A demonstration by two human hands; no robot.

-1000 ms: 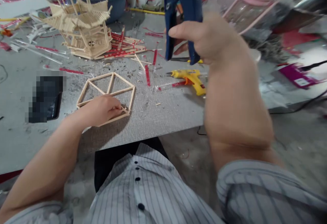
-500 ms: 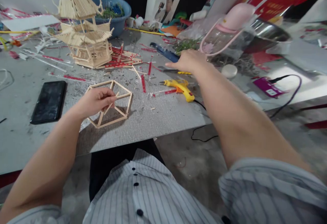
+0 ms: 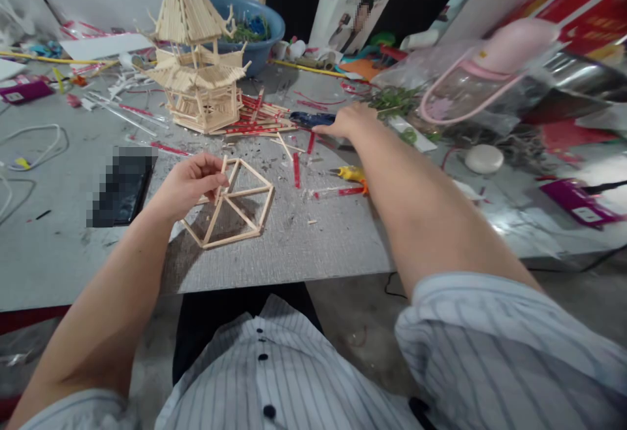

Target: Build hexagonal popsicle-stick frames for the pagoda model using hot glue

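Note:
My left hand (image 3: 198,181) is closed in a pinch on a short wooden stick (image 3: 225,163), held upright over a hexagonal frame (image 3: 235,239) of wooden sticks with spokes meeting at its middle. The frame lies near the table's front edge, its left part hidden by the hand. Farther right, my right hand (image 3: 353,119) is closed on a dark blue pliers-like tool (image 3: 311,119); its far end points left towards red-marked sticks (image 3: 264,119). Under my right forearm, a yellow glue gun (image 3: 351,174) is partly covered.
A stick pagoda (image 3: 198,83) stands at the back left, before a blue basin (image 3: 274,25). Left of the frame lies a black phone (image 3: 122,188). At right are a pink-lidded bottle (image 3: 470,87), a white round lid (image 3: 484,158) and a purple box (image 3: 578,201). Plastic scraps litter the table (image 3: 304,247).
The view has swung left. My right hand has brought the blue tool left and nearer, towards the red-marked sticks. The stick in my left hand now stands more upright over the frame.

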